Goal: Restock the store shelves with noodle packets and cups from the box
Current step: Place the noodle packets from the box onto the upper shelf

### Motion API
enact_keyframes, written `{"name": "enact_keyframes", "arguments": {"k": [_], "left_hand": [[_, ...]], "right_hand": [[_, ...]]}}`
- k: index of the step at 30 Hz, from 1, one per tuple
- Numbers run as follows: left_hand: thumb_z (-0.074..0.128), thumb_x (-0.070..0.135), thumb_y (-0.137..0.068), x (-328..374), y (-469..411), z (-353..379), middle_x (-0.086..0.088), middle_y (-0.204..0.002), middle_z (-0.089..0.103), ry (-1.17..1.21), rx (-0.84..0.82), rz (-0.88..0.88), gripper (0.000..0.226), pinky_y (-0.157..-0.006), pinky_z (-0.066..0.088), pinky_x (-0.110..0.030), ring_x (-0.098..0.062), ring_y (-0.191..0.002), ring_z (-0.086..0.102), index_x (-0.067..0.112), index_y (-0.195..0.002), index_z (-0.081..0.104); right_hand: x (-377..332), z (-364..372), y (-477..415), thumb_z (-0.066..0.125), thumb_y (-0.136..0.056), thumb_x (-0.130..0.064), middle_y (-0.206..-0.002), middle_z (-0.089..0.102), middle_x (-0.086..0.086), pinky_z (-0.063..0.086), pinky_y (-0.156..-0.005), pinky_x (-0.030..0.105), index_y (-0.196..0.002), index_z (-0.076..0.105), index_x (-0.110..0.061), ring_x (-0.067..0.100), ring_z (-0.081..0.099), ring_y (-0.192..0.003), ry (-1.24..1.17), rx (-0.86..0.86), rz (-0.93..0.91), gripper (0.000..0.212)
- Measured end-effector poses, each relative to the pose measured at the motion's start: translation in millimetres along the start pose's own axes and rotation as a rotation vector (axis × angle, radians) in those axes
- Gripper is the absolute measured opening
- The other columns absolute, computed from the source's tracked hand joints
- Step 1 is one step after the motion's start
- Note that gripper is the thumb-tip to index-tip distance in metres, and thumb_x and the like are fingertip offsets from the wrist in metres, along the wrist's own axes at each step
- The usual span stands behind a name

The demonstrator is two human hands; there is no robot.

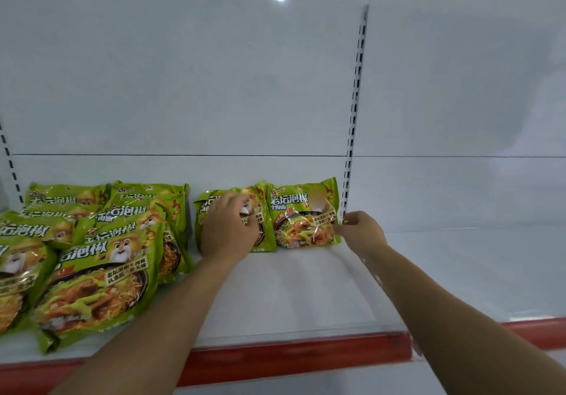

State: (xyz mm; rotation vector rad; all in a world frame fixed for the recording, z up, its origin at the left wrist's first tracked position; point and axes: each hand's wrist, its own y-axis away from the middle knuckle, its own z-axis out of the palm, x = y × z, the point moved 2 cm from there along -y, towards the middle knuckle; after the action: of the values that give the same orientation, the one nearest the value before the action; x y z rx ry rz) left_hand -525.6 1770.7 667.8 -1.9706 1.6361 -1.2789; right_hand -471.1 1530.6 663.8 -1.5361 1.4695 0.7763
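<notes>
Fingers (345, 220) of the right hand (363, 231) are drawn together and pinch the right edge of the end packet (306, 220), which stands upright against the back panel (214, 73), just beside the slotted upright (355, 104). Fingers of the left hand (228, 231) lie spread and slightly bent over the front of the middle packet (206, 208), pressing on it; this packet also stands at the back, its right edge touching the end packet. Both forearms reach in over the white shelf (291, 296), whose front carries a red strip (291, 361). Further left, apart from the two standing packets, a pile (101, 272) of the same green noodle packets leans and overlaps, the front ones reaching the shelf's front.
</notes>
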Motion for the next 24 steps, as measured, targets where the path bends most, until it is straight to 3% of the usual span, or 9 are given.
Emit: {"name": "enact_keyframes", "arguments": {"k": [4,8,14,18,24], "left_hand": [[0.058,0.034,-0.093,28.7,17.7,-11.3,0.011,-0.110,0.066,0.215,-0.202,-0.160,0.019,-0.079,0.046,-0.029,-0.012,-0.099,0.060,0.028,-0.109,0.065],[0.060,0.038,-0.093,64.5,46.7,-20.4,0.011,-0.097,0.066,0.366,-0.393,-0.192,0.010,-0.084,0.051,-0.032,-0.012,-0.093,0.062,0.029,-0.096,0.064],[0.061,0.033,-0.092,114.9,104.4,-49.6,0.004,-0.091,0.073,0.452,-0.480,-0.172,0.013,-0.087,0.055,-0.042,-0.019,-0.086,0.069,0.024,-0.088,0.068],[0.061,0.030,-0.091,147.5,157.5,-67.7,0.006,-0.086,0.074,0.448,-0.562,-0.165,0.011,-0.083,0.056,-0.037,-0.016,-0.083,0.070,0.025,-0.087,0.069],[0.060,0.031,-0.092,173.6,242.3,-68.0,0.009,-0.087,0.073,0.394,-0.727,-0.187,0.010,-0.071,0.052,-0.027,-0.010,-0.082,0.069,0.027,-0.090,0.068]], "right_hand": [[-2.8,-22.4,16.2,0.063,-0.088,-0.017,-0.119,0.064,0.008,0.048,-0.094,0.038,-0.120,0.060,-0.010,0.024,0.058,-0.101,0.076,0.002,-0.018,0.033],[-2.4,-41.9,38.2,0.060,-0.090,-0.017,-0.116,0.064,0.004,0.048,-0.087,0.034,-0.116,0.062,-0.013,0.021,0.057,-0.096,0.125,-0.003,-0.080,0.026],[8.2,-73.0,80.0,0.059,-0.090,-0.019,-0.112,0.062,-0.003,0.048,-0.087,0.032,-0.120,0.061,-0.019,0.017,0.056,-0.098,0.197,-0.008,-0.159,0.030],[23.7,-91.8,113.5,0.057,-0.088,-0.020,-0.110,0.063,-0.006,0.043,-0.081,0.028,-0.118,0.062,-0.020,0.015,0.055,-0.096,0.231,-0.018,-0.201,0.030],[60.8,-122.2,162.1,0.058,-0.087,-0.021,-0.101,0.066,-0.006,0.050,-0.076,0.030,-0.108,0.064,-0.023,0.016,0.061,-0.086,0.202,-0.037,-0.202,0.022]]}}
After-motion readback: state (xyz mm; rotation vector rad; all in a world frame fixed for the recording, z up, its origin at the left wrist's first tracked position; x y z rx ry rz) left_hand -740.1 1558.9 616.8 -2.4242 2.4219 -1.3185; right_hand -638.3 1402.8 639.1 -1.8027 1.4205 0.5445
